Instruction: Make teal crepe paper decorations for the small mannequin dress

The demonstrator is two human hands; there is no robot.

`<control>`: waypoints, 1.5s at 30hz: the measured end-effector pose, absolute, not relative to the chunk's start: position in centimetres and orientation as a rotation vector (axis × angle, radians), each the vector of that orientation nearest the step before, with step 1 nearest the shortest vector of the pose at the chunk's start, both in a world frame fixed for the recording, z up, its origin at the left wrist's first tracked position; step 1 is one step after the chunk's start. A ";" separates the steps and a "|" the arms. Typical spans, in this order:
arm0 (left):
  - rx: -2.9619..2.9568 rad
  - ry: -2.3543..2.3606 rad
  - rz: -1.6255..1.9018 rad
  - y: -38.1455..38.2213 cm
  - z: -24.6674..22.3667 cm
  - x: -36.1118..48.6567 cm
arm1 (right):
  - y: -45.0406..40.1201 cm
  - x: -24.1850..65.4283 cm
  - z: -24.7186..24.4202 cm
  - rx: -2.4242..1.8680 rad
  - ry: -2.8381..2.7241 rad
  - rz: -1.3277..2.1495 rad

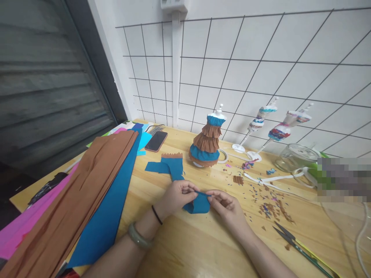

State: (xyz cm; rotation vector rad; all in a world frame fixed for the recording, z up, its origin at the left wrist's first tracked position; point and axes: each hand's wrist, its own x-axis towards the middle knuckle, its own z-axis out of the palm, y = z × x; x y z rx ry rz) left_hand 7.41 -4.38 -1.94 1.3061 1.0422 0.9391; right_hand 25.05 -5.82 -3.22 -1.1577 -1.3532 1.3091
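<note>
A curled blue paper strip [201,204] hangs between my two hands above the wooden table. Its upper edge is pinched by the thumb and fingers of my left hand [181,195], and by my right hand [227,204] at the other end. Behind my left hand the blue paper [175,166] lies on the table, with a brown zigzag-cut edge at its top. Beyond my hands stands a small dress form [207,141] in tiers of blue and brown ruffled paper.
Brown paper sheets [87,181] and blue ones cover the left side. A phone [156,141] lies behind. Scissors [301,247] rest at right, near paper scraps [275,208]. Two more dress forms [279,131] and a glass jar [298,156] are at back right.
</note>
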 end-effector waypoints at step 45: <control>1.408 1.095 0.948 -5.2 -1.1 8.1 | -5.6 25.0 -3.5 -1.124 -1.350 1.290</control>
